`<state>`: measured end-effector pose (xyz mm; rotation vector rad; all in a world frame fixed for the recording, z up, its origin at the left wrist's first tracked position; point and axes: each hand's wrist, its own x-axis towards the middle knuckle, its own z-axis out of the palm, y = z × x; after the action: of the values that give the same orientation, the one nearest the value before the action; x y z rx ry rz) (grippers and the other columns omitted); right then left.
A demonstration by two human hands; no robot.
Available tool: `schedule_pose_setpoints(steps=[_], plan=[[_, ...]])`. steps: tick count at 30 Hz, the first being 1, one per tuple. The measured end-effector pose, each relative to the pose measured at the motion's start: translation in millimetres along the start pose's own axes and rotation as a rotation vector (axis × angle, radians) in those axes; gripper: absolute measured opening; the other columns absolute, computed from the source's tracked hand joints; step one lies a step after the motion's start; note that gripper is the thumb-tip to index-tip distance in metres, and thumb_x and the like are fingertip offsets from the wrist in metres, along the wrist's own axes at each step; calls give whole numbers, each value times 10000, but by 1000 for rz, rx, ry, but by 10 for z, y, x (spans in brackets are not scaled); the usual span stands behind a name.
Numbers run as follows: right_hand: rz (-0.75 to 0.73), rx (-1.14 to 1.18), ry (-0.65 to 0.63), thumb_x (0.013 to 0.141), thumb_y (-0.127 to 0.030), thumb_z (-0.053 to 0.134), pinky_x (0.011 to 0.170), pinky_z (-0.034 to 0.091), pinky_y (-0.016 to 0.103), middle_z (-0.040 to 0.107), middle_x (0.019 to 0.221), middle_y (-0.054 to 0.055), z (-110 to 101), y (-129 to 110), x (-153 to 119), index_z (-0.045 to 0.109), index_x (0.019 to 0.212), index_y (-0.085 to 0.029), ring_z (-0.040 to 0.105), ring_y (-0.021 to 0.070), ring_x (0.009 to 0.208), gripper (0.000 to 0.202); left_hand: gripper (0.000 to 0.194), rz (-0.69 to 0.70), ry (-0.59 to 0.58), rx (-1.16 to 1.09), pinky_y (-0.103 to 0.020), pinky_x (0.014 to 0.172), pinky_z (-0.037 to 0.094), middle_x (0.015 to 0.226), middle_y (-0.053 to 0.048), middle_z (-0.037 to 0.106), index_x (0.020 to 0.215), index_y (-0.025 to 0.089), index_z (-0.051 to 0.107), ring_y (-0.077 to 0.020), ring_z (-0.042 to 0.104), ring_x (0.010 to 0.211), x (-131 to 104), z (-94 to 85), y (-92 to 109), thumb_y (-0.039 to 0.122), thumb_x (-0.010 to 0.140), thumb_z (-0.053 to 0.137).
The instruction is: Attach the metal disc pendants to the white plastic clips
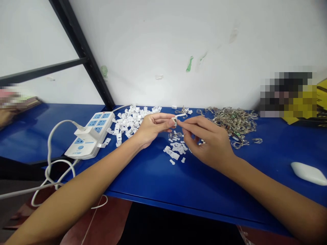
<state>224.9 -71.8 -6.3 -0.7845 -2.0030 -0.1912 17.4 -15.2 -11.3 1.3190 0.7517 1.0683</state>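
Observation:
Between thumb and fingers, my left hand (153, 127) pinches a small white plastic housing (174, 121) with a dark opening and a white flap sticking out to the right. My right hand (206, 139) is closed, its fingertips meeting at the right side of that housing; whatever they pinch is too small to make out. Below the hands lie small flat white plastic pieces (177, 149). A heap of white plastic housings (130, 119) spreads behind and left of my left hand. Beyond my right hand is a tangled pile of thin wire leads (230, 120).
A white power strip (88, 136) with a plugged-in adapter stands on the blue table (158, 182) at left, its cables hanging over the edge. A white rounded object (309, 173) lies at right. A black metal frame (89, 61) rises at left before the wall.

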Motion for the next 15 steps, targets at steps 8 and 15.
schedule_pose_setpoints(steps=[8, 15], plan=[[54, 110, -134, 967, -115, 563, 545, 488, 272, 644, 1121, 104, 17, -62, -17, 643, 1365, -198, 567, 115, 682, 414, 319, 39, 45, -99, -327, 852, 592, 911, -57, 809, 985, 193, 813, -155, 741, 805, 13, 10, -16, 367, 740, 920], [92, 225, -228, 984, -127, 535, 581, 517, 283, 599, 1176, 125, 7, -108, -43, 521, 1505, -219, 609, 145, 791, 529, 347, 48, 64, -70, -324, 837, 592, 920, -65, 811, 987, 189, 811, -167, 745, 825, 17, -5, 13, 403, 736, 919]])
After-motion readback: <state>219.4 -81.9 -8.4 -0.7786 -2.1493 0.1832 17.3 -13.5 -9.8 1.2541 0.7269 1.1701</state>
